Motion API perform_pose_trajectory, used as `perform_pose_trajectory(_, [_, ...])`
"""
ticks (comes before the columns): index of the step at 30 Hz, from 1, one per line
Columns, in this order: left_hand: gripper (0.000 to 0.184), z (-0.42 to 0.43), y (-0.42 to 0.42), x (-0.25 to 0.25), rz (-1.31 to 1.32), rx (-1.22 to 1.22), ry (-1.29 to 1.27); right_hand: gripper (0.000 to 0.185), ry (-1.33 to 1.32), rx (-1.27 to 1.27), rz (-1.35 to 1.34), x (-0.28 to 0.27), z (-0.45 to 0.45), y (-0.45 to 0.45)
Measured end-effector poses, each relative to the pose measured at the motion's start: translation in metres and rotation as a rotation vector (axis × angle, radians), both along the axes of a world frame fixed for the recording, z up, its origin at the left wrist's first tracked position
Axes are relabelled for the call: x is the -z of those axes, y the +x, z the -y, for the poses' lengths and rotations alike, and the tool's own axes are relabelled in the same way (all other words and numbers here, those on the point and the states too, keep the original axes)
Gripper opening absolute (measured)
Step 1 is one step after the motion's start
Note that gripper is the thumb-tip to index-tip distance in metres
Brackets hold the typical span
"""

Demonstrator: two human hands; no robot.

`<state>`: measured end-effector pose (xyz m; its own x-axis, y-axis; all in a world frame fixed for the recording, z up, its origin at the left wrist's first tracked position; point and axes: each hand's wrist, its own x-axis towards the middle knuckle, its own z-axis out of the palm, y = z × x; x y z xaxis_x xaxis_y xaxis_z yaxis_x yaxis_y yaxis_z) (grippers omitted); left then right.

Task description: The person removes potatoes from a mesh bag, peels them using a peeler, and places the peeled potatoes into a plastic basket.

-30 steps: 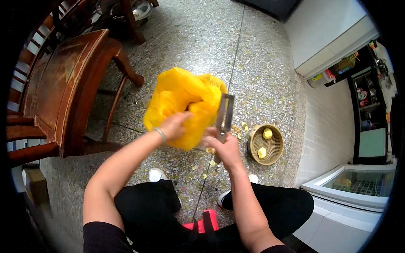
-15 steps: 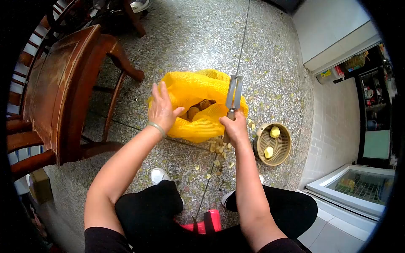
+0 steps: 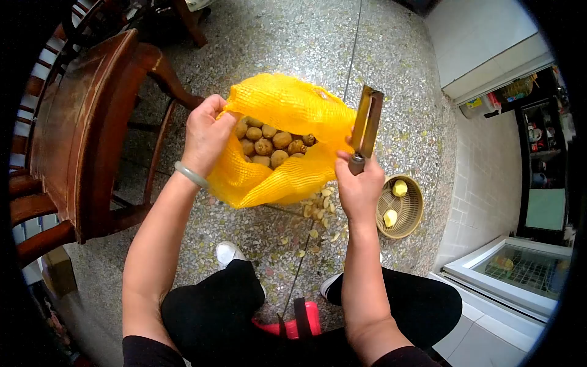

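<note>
arms (image 3: 158, 257) outstretched, the left hand (image 3: 206, 133) pinches a yellow bag (image 3: 284, 101) and the right hand (image 3: 359, 191) grips a peeler (image 3: 370, 125).

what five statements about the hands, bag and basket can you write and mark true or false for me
1. Unpeeled potatoes show in the open yellow mesh bag. True.
2. The right hand holds a peeler. True.
3. The round basket is empty. False: two peeled potatoes lie in it.
4. The left hand holds a peeled potato. False: it grips the bag's edge.
5. Peelings lie on the floor. True.
</note>
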<state>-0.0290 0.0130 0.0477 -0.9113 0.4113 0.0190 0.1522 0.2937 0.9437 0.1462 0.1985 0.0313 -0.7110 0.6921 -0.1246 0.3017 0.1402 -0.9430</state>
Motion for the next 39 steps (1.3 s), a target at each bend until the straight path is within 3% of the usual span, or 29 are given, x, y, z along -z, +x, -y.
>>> perform_pose_trajectory(2, [0.018,-0.002,0.002,0.003,-0.030,0.004,0.030,0.058,0.553,0.000,-0.287,-0.001,0.004,-0.009])
perform_pose_trajectory(3, [0.019,-0.003,0.002,0.002,-0.077,0.006,-0.026,0.067,0.745,-0.038,-0.203,-0.007,0.007,-0.013])
perform_pose_trajectory(7, [0.019,-0.003,0.007,0.003,-0.142,0.051,-0.078,0.069,0.998,-0.090,-0.110,0.022,0.005,-0.049])
perform_pose_trajectory(9, [0.017,0.002,0.011,0.000,-0.141,0.082,-0.112,0.050,1.098,0.036,-0.018,0.035,-0.011,-0.067])
perform_pose_trajectory(10, [0.015,0.004,0.014,-0.001,-0.134,0.115,-0.146,0.050,1.093,0.037,-0.016,0.035,-0.021,-0.069])
perform_pose_trajectory(13, [0.012,0.007,0.022,-0.010,-0.166,0.108,-0.204,0.010,0.412,0.000,-0.159,-0.011,-0.036,-0.066])
perform_pose_trajectory(14, [0.011,0.006,0.024,-0.012,-0.190,0.099,-0.231,0.012,0.304,0.000,-0.259,-0.027,-0.037,-0.061])
perform_pose_trajectory(16, [0.009,0.007,0.023,-0.009,-0.159,0.115,-0.165,0.012,0.319,-0.024,-0.352,-0.048,-0.035,-0.051])
perform_pose_trajectory(20, [0.010,0.002,0.015,-0.017,-0.338,0.074,-0.243,0.013,0.416,-0.044,-0.338,-0.062,-0.033,-0.049])
perform_pose_trajectory(23, [0.016,-0.002,0.022,-0.034,-0.220,0.020,-0.339,0.014,0.397,-0.088,-0.334,-0.057,-0.042,-0.054])
perform_pose_trajectory(25, [0.021,-0.006,0.029,-0.044,-0.791,-0.004,-0.532,0.014,0.355,-0.078,-0.359,-0.052,-0.045,-0.055])
perform_pose_trajectory(26, [0.018,-0.013,0.035,-0.052,-0.933,-0.023,-0.437,0.014,0.315,-0.072,-0.377,-0.050,-0.046,-0.056])
perform_pose_trajectory(28, [0.021,-0.021,0.039,-0.057,-1.038,0.218,-0.259,0.012,0.282,-0.067,-0.385,-0.049,-0.045,-0.057])
perform_pose_trajectory(29, [0.023,-0.032,0.042,-0.046,-0.984,0.382,-0.205,0.010,0.254,-0.079,-0.391,-0.049,-0.044,-0.057])
perform_pose_trajectory(32, [0.017,-0.060,0.050,0.016,-0.433,0.689,-0.470,0.015,0.315,-0.146,-0.279,-0.050,-0.045,-0.056])
perform_pose_trajectory(36, [0.011,-0.070,0.000,0.125,-0.225,0.560,-0.693,0.014,0.242,-0.185,-0.315,-0.044,-0.046,-0.056])
perform_pose_trajectory(39, [0.012,-0.054,-0.037,0.136,-0.194,0.473,-0.723,0.011,0.237,-0.203,-0.317,-0.033,-0.047,-0.056])
